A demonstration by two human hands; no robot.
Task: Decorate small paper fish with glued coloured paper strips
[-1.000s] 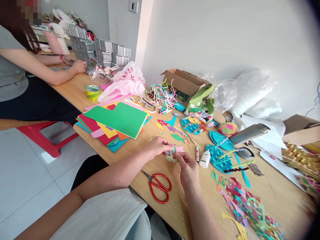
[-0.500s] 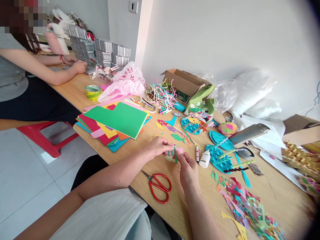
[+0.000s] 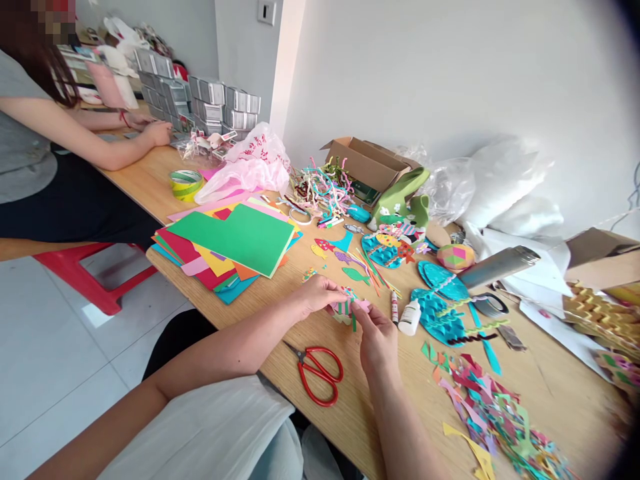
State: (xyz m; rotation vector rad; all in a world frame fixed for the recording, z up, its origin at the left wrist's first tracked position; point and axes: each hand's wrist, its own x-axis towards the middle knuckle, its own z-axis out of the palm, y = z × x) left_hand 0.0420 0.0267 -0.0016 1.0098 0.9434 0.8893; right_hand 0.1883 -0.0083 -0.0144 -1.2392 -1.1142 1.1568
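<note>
Between my hands is a small pink paper fish point(image 3: 343, 309) with green stripes. My left hand point(image 3: 320, 295) pinches its far edge, thumb and fingers together. On the near side, the thumb and fingers of my right hand point(image 3: 376, 333) press at the fish by its pink tail, and a narrow green paper strip point(image 3: 354, 323) pokes out below the fingertips. Red-handled scissors point(image 3: 320, 375) lie on the wood closer to my body. Just right of my right hand are a white glue bottle point(image 3: 410, 318) and a marker point(image 3: 395, 309).
Stacked coloured paper point(image 3: 235, 237) lies to the left. Paper scraps point(image 3: 495, 407) spread at the right front. Cut paper fish point(image 3: 356, 275), pipe cleaners point(image 3: 320, 190) and blue woven pieces point(image 3: 435, 313) sit further back. Across the left end, another person's hands point(image 3: 155, 132) rest near grey boxes point(image 3: 205, 107).
My right fingers have shifted slightly over the fish, and the green strip, earlier lying across it, now shows mostly below the fingertips. My left hand stays nearly in place.
</note>
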